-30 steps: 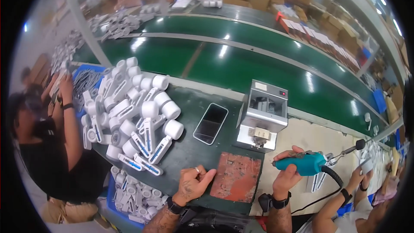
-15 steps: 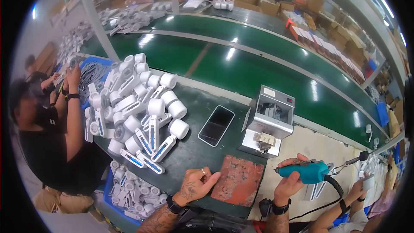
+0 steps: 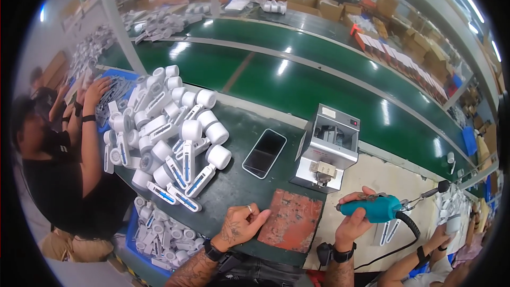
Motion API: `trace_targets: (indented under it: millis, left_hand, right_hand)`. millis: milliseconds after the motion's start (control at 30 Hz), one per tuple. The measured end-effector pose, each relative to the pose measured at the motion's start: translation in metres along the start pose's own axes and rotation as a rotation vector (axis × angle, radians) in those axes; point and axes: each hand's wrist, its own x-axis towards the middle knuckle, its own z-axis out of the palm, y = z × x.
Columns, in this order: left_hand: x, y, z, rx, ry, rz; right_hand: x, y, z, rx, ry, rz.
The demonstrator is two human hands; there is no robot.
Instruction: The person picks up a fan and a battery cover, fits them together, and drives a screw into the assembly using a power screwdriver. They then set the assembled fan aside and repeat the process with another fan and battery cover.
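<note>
Teal screwdriver (image 3: 372,208) clasped in right hand (image 3: 353,222); left hand (image 3: 239,226), loosely curled, touches rusty mat (image 3: 291,220) beside phone (image 3: 264,153).

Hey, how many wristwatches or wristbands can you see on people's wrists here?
4, maybe more hidden: one on the left hand's wrist, one on the right hand's wrist, one on the co-worker's wrist at left, one on another person's wrist at lower right.
</note>
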Motion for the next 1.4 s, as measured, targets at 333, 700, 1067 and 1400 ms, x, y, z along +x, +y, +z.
trace_targets:
  millis: [333, 700, 1067, 1400]
  left_hand:
    - [0.0012, 0.0025, -0.0024, 0.019, 0.001, -0.004]
    - [-0.0003, 0.0017, -0.0024, -0.003, 0.002, 0.02]
    - [-0.0019, -0.0005, -0.0018, -0.024, 0.005, 0.023]
    - [-0.0032, 0.001, -0.0002, 0.008, 0.034, 0.034]
  right_hand:
    - [-0.0037, 0.0021, -0.0003, -0.006, -0.003, 0.022]
    - [0.0004, 0.0019, 0.0021, 0.009, -0.005, -0.004]
    - [0.0008, 0.0, 0.0014, -0.002, 0.017, 0.014]
    - [-0.0012, -0.0005, -0.0008, 0.012, -0.001, 0.037]
